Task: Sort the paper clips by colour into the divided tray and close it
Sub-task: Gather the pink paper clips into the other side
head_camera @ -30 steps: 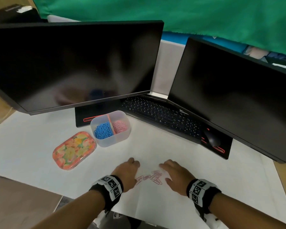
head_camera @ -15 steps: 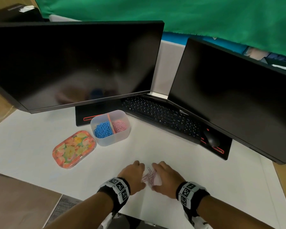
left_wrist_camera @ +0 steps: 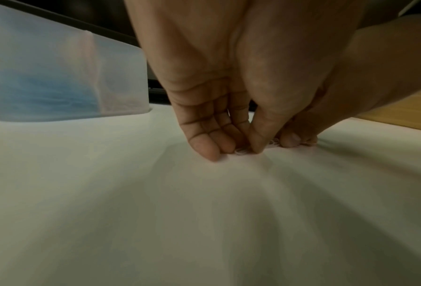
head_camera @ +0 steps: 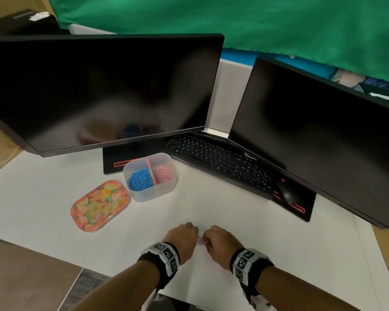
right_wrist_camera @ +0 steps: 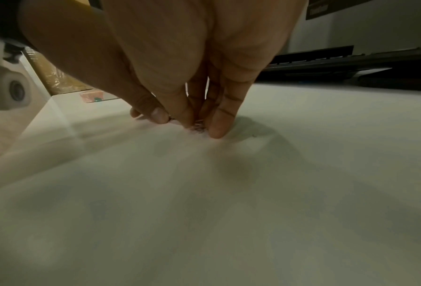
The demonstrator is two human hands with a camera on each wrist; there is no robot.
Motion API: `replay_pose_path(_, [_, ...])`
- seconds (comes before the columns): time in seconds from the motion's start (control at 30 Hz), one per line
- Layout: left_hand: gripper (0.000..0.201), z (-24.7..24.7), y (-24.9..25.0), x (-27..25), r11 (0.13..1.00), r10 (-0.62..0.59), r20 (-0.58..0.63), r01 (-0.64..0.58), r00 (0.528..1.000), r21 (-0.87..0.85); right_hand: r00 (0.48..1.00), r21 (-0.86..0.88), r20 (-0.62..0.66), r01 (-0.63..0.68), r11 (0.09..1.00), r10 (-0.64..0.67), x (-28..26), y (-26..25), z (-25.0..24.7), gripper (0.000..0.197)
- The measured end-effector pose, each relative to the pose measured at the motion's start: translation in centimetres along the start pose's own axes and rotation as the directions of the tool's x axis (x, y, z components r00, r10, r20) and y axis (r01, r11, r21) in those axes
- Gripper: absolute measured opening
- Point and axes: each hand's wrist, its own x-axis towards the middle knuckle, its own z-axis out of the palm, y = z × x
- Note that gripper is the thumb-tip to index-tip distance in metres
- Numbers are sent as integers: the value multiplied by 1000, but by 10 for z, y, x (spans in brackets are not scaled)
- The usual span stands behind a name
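Note:
A translucent divided tray (head_camera: pixel 144 197) stands open on the white desk, with blue paper clips (head_camera: pixel 140 179) in its left half and pink paper clips (head_camera: pixel 163 175) in its right half. Its floral lid (head_camera: pixel 100 205) lies flat to the tray's left. Near the front edge my left hand (head_camera: pixel 183 239) and right hand (head_camera: pixel 219 241) meet fingertip to fingertip over a small bunch of loose pink clips (head_camera: pixel 200 241). In the left wrist view, my left hand (left_wrist_camera: pixel 234 152) pinches these clips (left_wrist_camera: pixel 241 151) against the desk. My right hand (right_wrist_camera: pixel 199 125) pinches them (right_wrist_camera: pixel 198 127) from the other side. The hands hide most of the bunch.
Two dark monitors (head_camera: pixel 99 90) (head_camera: pixel 323 135) stand behind the tray. A black keyboard (head_camera: pixel 213 158) and a mouse (head_camera: pixel 288 194) lie between them. The desk's front edge (head_camera: pixel 112 271) runs just behind my wrists. White desk surface stretches on both sides of my hands.
My hands slid toward each other, sweeping the scattered pink clips into a bunch. Their fingers have curled in and now pinch it. The tray and lid have not moved.

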Motion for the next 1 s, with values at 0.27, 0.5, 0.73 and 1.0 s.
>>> replay_pose_path(0.27, [25, -10, -2, 3, 999, 6, 37, -5, 999, -32, 1000, 81, -28, -4, 997, 6, 0, 6, -6, 20])
replay_pose_path(0.5, [41, -16, -7, 5, 992, 123, 4, -123, 992, -21, 993, 82, -50, -99, 992, 104, -15, 17, -2, 46])
replay_pose_path(0.73, [21, -18, 1, 16, 965, 187, 100, -202, 977, 167, 999, 0, -26, -28, 1000, 28, -4, 10, -2, 22])
replay_pose_path(1.0, [27, -15, 2, 22, 972, 146, 138, -168, 980, 164, 993, -156, 115, -11, 988, 30, 10, 3, -14, 18])
